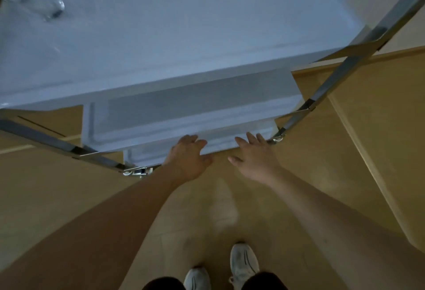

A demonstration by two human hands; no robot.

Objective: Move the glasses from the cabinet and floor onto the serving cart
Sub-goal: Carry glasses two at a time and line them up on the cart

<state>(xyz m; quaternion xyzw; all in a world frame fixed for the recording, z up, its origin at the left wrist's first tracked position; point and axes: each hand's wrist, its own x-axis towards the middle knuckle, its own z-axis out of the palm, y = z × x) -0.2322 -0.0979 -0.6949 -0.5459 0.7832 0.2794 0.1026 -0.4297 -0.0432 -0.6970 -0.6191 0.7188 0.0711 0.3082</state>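
Two bare forearms reach from the 6 o'clock edge toward the frame centre, above a tan floor (230,209) on which a pair of white shoes (243,264) stands at 6 o'clock.

Left hand (188,158): fingers spread and extended, laid on the near edge of the lowest white shelf of the serving cart (184,43); nothing gripped.

Right hand (255,154): fingers spread and extended, just to the 3 o'clock side of the left hand, at or touching the same shelf edge; contact cannot be confirmed. Nothing held.

Serving cart: white tiered shelves filling the upper frame from 9 to 1 o'clock, carried in a metal frame (340,71) with rails running down at 3 o'clock and 9 o'clock to casters (138,171) near the hands.

Glasses (46,2): clear glassware, blurred, standing on the top shelf at 11 o'clock; further faint glass outlines along the 12 o'clock edge. Count cannot be determined.

Wooden panelling (379,117) lies at 3 o'clock beside the cart.
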